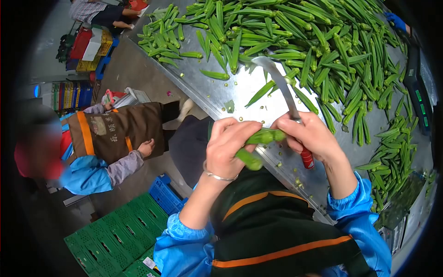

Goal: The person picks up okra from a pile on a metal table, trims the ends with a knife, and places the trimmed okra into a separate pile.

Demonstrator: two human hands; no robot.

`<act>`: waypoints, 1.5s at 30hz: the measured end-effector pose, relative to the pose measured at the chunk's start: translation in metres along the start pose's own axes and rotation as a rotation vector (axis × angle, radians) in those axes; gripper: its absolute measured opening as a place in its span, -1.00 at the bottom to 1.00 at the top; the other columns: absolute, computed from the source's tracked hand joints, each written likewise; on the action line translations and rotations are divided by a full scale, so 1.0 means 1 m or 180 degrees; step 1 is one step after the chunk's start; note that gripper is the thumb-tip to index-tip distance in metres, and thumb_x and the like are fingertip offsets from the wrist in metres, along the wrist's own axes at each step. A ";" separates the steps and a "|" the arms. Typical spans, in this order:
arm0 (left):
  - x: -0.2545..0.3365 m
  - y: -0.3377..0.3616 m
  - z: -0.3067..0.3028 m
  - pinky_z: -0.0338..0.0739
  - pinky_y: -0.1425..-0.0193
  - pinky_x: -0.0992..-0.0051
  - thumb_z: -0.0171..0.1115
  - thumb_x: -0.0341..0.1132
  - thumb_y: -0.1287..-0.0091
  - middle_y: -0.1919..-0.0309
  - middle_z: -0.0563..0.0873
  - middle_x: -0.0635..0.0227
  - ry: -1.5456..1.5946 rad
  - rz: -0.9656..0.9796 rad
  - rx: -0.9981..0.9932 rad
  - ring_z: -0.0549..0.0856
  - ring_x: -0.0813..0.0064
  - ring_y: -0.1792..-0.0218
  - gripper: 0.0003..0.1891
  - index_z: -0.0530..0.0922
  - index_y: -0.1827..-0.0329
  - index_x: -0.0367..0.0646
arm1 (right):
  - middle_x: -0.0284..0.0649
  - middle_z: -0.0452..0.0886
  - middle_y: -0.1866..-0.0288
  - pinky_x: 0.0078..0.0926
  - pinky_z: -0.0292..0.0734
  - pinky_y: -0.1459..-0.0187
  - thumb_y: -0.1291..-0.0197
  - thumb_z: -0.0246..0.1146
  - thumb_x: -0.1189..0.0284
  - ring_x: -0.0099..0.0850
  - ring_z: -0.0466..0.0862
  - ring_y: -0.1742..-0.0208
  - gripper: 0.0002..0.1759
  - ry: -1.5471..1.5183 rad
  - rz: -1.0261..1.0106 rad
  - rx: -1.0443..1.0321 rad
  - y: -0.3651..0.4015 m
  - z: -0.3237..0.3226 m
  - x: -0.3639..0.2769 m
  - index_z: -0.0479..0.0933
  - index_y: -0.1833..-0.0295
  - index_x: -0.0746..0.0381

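Note:
My left hand (229, 145), with a silver bangle at the wrist, is closed around a few okra pods (260, 137), their stem ends pointing toward my right hand. My right hand (311, 136) grips a curved knife (282, 85) by its red handle (307, 158); the blade points up and away over the table. The right thumb and fingers are close to the okra stem ends; whether they touch is hard to see. Beyond both hands, a large heap of green okra (295, 32) covers the far part of the metal table (203, 87).
Small cut stem ends lie scattered on the table. A smaller okra pile (392, 161) lies at right beside a device with green displays (421, 104). A co-worker in a brown apron (120, 129) is at left, above stacked green crates (120, 231). Another person (104, 14) is at top left.

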State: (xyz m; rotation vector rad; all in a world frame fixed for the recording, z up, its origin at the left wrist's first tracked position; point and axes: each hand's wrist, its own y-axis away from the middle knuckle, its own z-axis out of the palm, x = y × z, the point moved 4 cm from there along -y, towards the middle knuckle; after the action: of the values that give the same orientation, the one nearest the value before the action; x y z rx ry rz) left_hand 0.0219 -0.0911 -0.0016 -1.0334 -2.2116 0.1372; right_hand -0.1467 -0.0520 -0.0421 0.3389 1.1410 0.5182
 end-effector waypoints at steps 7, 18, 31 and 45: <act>0.002 0.030 -0.004 0.49 0.13 0.53 0.43 -0.51 0.09 0.27 0.67 0.25 0.0867 -0.1303 0.0138 0.63 0.46 0.25 -0.69 0.59 0.24 -0.31 | -0.37 0.51 0.43 -0.59 0.43 0.52 0.16 0.29 0.53 -0.51 0.50 0.57 -0.52 0.2783 -0.2622 0.1011 0.032 0.026 -0.013 0.56 -0.01 0.04; 0.010 0.029 -0.019 0.48 0.14 0.47 0.42 -0.50 0.15 0.28 0.69 0.30 0.0224 -0.0880 0.0225 0.61 0.35 0.26 -0.68 0.63 0.25 -0.21 | -0.37 0.47 0.48 -0.47 0.44 0.51 0.15 0.29 0.44 -0.41 0.55 0.52 -0.55 0.3364 -0.2633 0.0781 0.026 0.028 -0.013 0.56 0.01 0.01; -0.024 0.050 0.019 0.52 0.03 0.41 0.17 -0.42 -0.24 0.15 0.58 0.23 0.4074 -0.3105 0.0719 0.58 0.42 0.10 -0.46 0.20 -0.27 -0.25 | -0.26 0.47 0.10 -0.28 0.53 0.18 0.03 0.13 0.54 -0.26 0.60 0.13 -0.69 0.4507 -0.1345 0.0846 -0.117 -0.027 0.040 0.52 0.11 0.07; -0.023 0.057 0.036 0.55 0.24 0.40 0.16 -0.50 -0.19 0.30 0.49 0.28 0.4258 -0.3573 0.0558 0.55 0.45 0.32 -0.54 0.25 -0.16 -0.26 | -0.24 0.50 0.10 -0.26 0.55 0.25 -0.08 -0.02 0.55 -0.21 0.62 0.25 -0.65 0.4630 -0.1407 0.1186 -0.121 -0.027 0.033 0.48 0.00 0.13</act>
State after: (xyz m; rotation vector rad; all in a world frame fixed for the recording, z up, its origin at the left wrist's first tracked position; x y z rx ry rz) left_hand 0.0461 -0.0622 -0.0624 0.3460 -1.1584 -0.6539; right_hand -0.1350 -0.1347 -0.1394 -0.0502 2.6587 0.0730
